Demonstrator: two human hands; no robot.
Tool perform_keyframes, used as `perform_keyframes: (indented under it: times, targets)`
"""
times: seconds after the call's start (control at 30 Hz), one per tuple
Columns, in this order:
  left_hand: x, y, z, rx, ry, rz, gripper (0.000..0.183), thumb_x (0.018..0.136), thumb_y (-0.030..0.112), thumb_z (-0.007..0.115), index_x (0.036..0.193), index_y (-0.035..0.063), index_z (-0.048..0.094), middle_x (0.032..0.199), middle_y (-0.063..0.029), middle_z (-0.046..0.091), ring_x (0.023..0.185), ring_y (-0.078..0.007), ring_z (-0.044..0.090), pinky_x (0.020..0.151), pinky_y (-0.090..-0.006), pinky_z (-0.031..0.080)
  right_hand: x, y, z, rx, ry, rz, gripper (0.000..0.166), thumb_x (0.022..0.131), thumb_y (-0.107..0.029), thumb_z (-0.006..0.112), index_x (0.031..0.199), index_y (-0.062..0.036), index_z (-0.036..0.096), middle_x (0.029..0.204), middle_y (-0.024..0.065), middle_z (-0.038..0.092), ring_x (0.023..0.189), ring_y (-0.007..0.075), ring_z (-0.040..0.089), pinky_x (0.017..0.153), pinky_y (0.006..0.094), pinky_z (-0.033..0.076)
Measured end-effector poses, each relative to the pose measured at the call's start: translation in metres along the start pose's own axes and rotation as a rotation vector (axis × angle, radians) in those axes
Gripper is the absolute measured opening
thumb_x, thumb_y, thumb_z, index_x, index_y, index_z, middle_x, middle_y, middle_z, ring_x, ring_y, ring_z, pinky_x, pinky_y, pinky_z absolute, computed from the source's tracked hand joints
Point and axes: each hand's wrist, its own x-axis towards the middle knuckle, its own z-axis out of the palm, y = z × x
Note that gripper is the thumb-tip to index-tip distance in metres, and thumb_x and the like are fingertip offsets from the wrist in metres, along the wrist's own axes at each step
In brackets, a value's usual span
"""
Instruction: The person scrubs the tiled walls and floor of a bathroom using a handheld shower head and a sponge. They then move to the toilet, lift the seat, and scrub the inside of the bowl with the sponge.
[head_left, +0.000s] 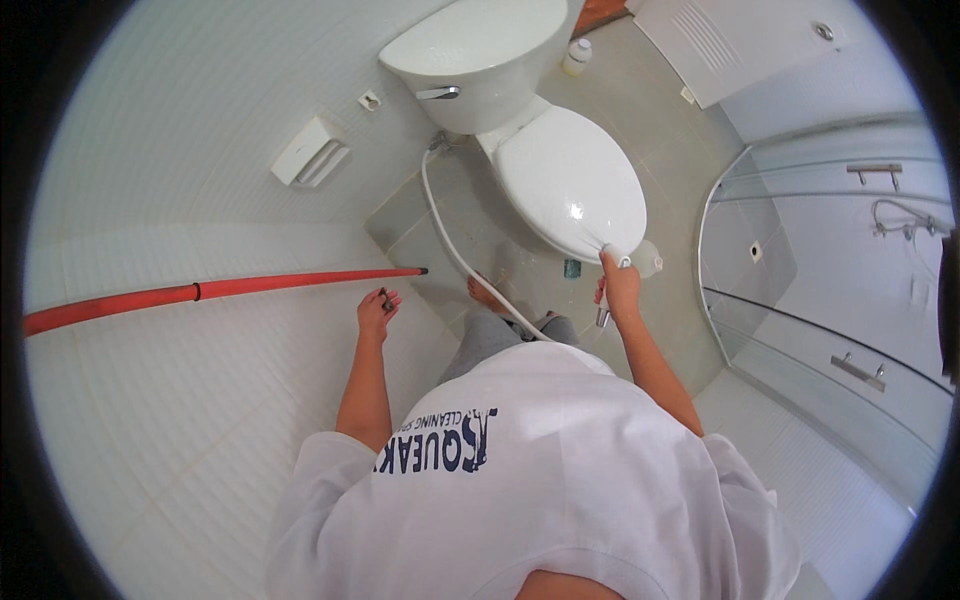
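My right hand (622, 289) grips a white bidet sprayer (603, 316) with a chrome end. Thin streaks of water leave its head and land on the closed lid (570, 180) of a white toilet, which looks wet and shiny. Out to the left, my left hand (377, 311) holds a small dark object (388, 300), perhaps a scrubbing pad, in curled fingers near the wall. A white hose (442, 225) curves from the wall valve (439, 141) past my foot and passes out of sight at my waist. The toilet tank (480, 45) stands behind the lid.
A red pole (247, 288) leans at left. On the tiled floor are a teal block (572, 268), a translucent container (649, 259) beside the bowl and a white-capped bottle (577, 58) farther back. A paper holder (311, 154) juts from the wall. Glass shower doors (825, 330) curve at right.
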Motion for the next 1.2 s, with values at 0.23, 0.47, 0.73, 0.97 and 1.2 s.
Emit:
perform_keyframes:
  times: [0.23, 0.47, 0.73, 0.97, 1.2]
  targets:
    - [-0.029, -0.011, 0.021, 0.223, -0.006, 0.002, 0.025, 0.08, 0.001, 0.041, 0.104, -0.0001, 0.049, 0.09, -0.0129, 0.06, 0.075, -0.0211, 0.061, 0.063, -0.0289, 0.049, 0.003, 0.056, -0.092, 0.372, 0.238, 0.143, 0.032, 0.079, -0.033, 0.058, 0.068, -0.0046, 0.046, 0.05, 0.0049, 0.043, 0.036, 0.0159, 0.044, 0.033, 0.0315, 0.04]
    - [-0.052, -0.01, 0.103, 0.323, -0.192, 0.117, 0.023, 0.082, 0.006, 0.044, 0.104, 0.0022, 0.05, 0.088, -0.0104, 0.06, 0.073, -0.0182, 0.06, 0.065, -0.0287, 0.049, 0.009, 0.053, -0.092, 0.511, 0.062, 0.122, 0.032, 0.079, -0.032, 0.058, 0.072, -0.0042, 0.045, 0.051, 0.0049, 0.044, 0.037, 0.0161, 0.045, 0.033, 0.0304, 0.039]
    - [-0.093, -0.054, 0.173, 0.267, -0.327, 0.194, 0.023, 0.083, 0.006, 0.044, 0.105, 0.0008, 0.05, 0.09, -0.0101, 0.058, 0.079, -0.0191, 0.059, 0.071, -0.0292, 0.048, 0.023, 0.135, -0.052, 0.117, 0.003, 0.06, 0.033, 0.079, -0.031, 0.058, 0.069, -0.0008, 0.049, 0.05, 0.0062, 0.046, 0.036, 0.0181, 0.049, 0.031, 0.0327, 0.039]
    - [-0.105, -0.13, 0.146, -0.02, -0.159, 0.112, 0.02, 0.082, 0.007, 0.045, 0.099, 0.0011, 0.052, 0.086, -0.0089, 0.059, 0.075, -0.0165, 0.059, 0.067, -0.0262, 0.047, 0.023, 0.076, 0.039, -0.917, -0.141, -0.569, 0.039, 0.079, -0.035, 0.055, 0.089, 0.0018, 0.046, 0.074, 0.0202, 0.06, 0.065, 0.0326, 0.06, 0.058, 0.042, 0.048]
    - [-0.063, -0.208, 0.119, -0.302, 0.03, -0.007, 0.018, 0.083, 0.004, 0.044, 0.099, 0.0002, 0.052, 0.085, -0.0091, 0.059, 0.074, -0.0163, 0.058, 0.067, -0.0256, 0.046, 0.09, 0.121, 0.164, -1.47, -0.338, -0.805, 0.032, 0.083, -0.028, 0.048, 0.097, 0.0002, 0.043, 0.082, 0.019, 0.062, 0.072, 0.0328, 0.062, 0.064, 0.0416, 0.05]
